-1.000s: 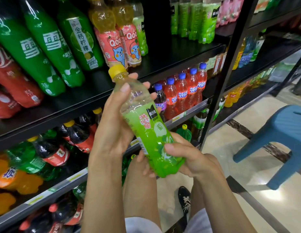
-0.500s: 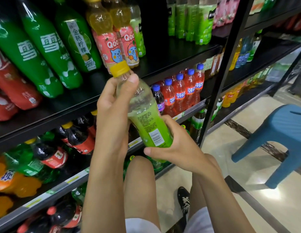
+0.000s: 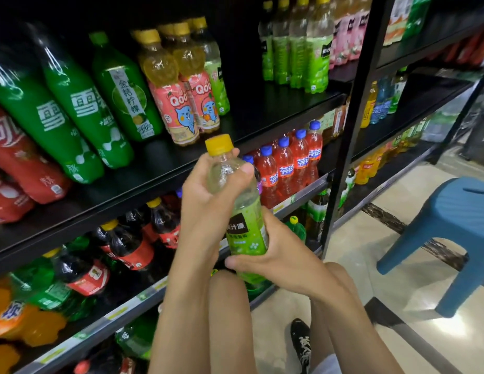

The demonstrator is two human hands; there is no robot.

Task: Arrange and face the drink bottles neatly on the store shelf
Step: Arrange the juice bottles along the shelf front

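Left hand curls its fingers round the bottle neck, right hand wraps the labelled lower body, before the shelf

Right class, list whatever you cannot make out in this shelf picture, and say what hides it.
All in the head view:
1. The green bottle: its base is hidden behind the right hand.
2. Its shoulder is partly covered by the left hand and its grip.
3. The small print on its label is too small to read.
4. The red bottles are cut off by the left edge.
5. The blue stool is cut off by the right edge.
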